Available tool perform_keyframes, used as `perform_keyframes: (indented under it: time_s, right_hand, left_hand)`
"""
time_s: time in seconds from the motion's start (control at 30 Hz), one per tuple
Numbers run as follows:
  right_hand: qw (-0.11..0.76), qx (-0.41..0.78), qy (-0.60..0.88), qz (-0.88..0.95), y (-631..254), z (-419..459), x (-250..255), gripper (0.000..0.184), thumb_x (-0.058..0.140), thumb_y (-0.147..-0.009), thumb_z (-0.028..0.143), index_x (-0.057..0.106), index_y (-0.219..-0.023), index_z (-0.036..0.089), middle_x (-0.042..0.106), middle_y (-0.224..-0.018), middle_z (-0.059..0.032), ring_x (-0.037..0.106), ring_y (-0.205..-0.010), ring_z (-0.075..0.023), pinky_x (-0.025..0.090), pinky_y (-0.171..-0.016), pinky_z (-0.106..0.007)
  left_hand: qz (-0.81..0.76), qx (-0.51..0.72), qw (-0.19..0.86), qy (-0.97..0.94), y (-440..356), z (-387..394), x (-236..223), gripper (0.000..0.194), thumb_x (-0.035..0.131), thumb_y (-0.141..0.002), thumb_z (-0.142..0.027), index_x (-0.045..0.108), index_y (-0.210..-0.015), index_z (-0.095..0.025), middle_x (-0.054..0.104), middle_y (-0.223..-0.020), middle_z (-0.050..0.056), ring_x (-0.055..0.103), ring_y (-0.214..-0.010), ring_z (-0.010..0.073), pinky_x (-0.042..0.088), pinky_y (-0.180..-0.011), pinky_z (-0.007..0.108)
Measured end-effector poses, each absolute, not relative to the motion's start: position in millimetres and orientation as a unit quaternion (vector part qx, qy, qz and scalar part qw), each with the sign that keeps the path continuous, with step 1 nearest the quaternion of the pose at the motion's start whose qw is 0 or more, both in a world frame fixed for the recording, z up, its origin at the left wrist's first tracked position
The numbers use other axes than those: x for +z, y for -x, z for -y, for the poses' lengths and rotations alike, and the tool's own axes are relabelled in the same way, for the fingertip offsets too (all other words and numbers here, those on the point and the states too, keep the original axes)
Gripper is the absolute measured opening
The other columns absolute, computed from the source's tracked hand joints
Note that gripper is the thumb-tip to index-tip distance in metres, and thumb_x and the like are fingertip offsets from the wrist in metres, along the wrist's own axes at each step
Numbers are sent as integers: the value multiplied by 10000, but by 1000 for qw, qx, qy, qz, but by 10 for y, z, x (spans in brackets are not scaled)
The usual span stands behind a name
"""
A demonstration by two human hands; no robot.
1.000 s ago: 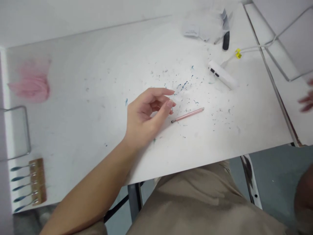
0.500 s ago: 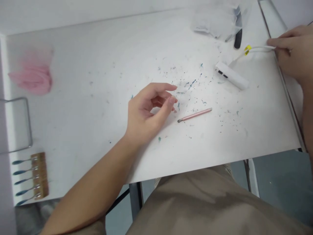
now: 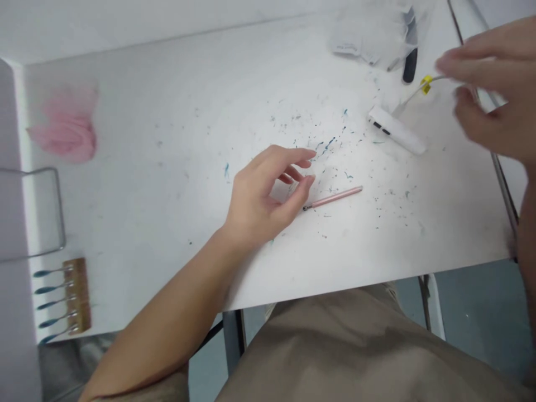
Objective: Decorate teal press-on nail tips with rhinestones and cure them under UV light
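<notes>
Hovering by the cable: right hand, blurred, thumb parted from fingers, seemingly empty; looks a cable-handling step, taking hold would need a pinch. Left hand loosely curled, empty; rod just beside it on the table, long axis near crosswise, metal tip leftward, by the thumb.

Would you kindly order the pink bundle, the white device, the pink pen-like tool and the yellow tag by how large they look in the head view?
Largest to smallest:
1. Pink bundle
2. White device
3. Pink pen-like tool, nearly as long but much thinner
4. Yellow tag
</notes>
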State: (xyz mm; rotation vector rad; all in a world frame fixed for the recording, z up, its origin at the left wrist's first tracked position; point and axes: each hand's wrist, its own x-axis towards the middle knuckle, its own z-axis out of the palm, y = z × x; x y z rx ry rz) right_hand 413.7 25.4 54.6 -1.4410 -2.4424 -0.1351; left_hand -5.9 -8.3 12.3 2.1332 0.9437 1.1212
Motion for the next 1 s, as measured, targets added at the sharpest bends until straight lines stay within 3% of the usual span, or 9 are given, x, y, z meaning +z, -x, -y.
perform_keyframes:
  time_s: [0.07,0.13,0.2,0.3,0.4,0.53,0.73,0.87,1.0]
  right_hand:
    - [128,-34,433,892,-3902,-309,482,476,486,-1138,506,622,-1578,387,607,-1584,35,556,-1558,-172,415,-1356,-376]
    - [83,-29,440,893,-3794,-400,357,475,410,-1169,562,640,-1547,387,625,-1561,21,529,-1588,-185,293,-1438,-451]
    - [80,-47,466,880,-3802,-480,230,503,309,-1202,534,701,-1465,359,723,-1354,-6,637,-1431,-145,213,-1479,-490]
    - [88,-52,468,878,-3897,-514,142,497,352,-1195,591,786,-1280,365,744,-1114,-11,682,-1242,-107,262,-1467,-448]
    - [127,-41,479,867,-3921,-435,207,454,431,-1181,603,792,-1301,355,744,-1209,-17,666,-1305,-101,299,-1461,-385]
    - [200,-25,512,835,-3810,-274,369,388,561,-1147,603,791,-1273,317,746,-1269,17,682,-1349,-107,380,-1443,-345]
    - [248,-14,475,844,-3694,-167,439,236,674,-1121,477,798,-1203,294,776,-1141,79,758,-1122,-64,452,-1419,-364]
    - [265,-7,447,855,-3657,-136,428,186,708,-1106,421,808,-1182,285,775,-1096,80,757,-1113,-67,501,-1390,-376]
    - [237,2,470,851,-3800,-140,429,243,689,-1106,508,821,-1203,329,756,-1035,76,755,-1093,-79,526,-1365,-388]
  left_hand:
    - [-353,409,255,-802,23,95,152,253,726,-985,-183,784,-1221,-251,823,-1074,44,758,-834,154,665,-729,312]
    - [-370,398,262,-797,-13,123,193,228,721,-990,-210,788,-1207,-234,824,-1075,52,743,-808,144,643,-687,289]
    - [-396,378,304,-780,-55,163,244,213,720,-1001,-245,795,-1200,-229,833,-1113,62,739,-798,136,639,-661,266]
    - [-414,358,386,-743,-151,229,324,215,772,-976,-283,810,-1177,-216,844,-1127,74,763,-821,143,666,-670,250]
    - [-424,348,491,-677,-314,275,369,244,828,-945,-297,797,-1175,-221,848,-1116,70,817,-944,183,721,-767,274]
    - [-422,340,619,-568,-661,253,310,284,807,-994,-345,743,-1239,-216,835,-1285,106,858,-1056,235,750,-810,325]
    - [-442,372,589,-565,-1273,23,55,474,861,-959,-473,607,-1282,-237,755,-1457,110,817,-1259,312,750,-923,407]
    - [-399,432,556,-587,-1475,-58,-29,172,719,-1075,-320,607,-1191,-259,810,-1259,6,836,-1168,230,736,-1008,428]
    - [-405,439,576,-558,-1455,-59,-42,124,731,-1051,-208,644,-1131,-245,825,-1173,-28,839,-1113,198,734,-1043,439]
